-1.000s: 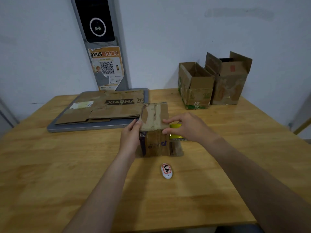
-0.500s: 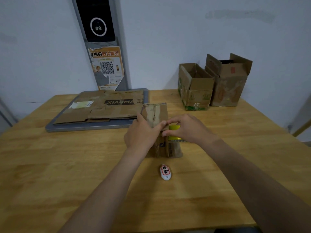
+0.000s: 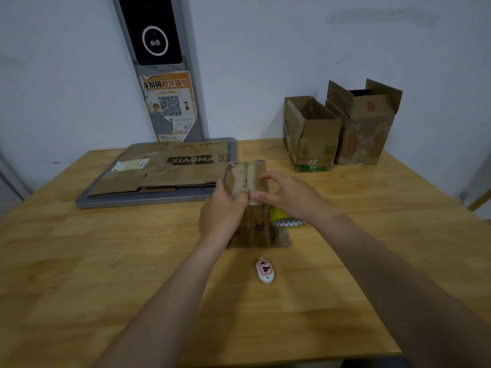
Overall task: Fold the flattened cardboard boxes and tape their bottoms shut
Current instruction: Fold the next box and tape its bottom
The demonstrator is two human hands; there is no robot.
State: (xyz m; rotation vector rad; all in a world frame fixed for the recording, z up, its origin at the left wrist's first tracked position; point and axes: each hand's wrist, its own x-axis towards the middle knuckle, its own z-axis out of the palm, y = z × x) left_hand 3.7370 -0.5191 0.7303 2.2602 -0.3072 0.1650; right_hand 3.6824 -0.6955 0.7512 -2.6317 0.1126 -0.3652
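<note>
A small cardboard box (image 3: 245, 176) stands mid-table with its taped flaps facing up. My left hand (image 3: 221, 212) grips its near left corner, fingers lying over the top's front edge. My right hand (image 3: 289, 196) arches over the right side, thumb and forefinger touching the top edge beside my left fingertips. A yellow tape dispenser (image 3: 285, 220) with a toothed cutter shows under that palm, against the box's right side. Flattened cardboard boxes (image 3: 170, 171) lie stacked on a grey board (image 3: 143, 201) at the back left.
Two folded boxes stand open at the back right by the wall, one (image 3: 309, 134) next to a taller one (image 3: 365, 128). A small white tag with red print (image 3: 265, 270) lies just in front of the small box. The wooden table's (image 3: 79, 274) near edge runs below my forearms.
My left hand slid from the box's left side onto its top front edge, meeting my right thumb. My right hand and the tape dispenser stayed almost still.
</note>
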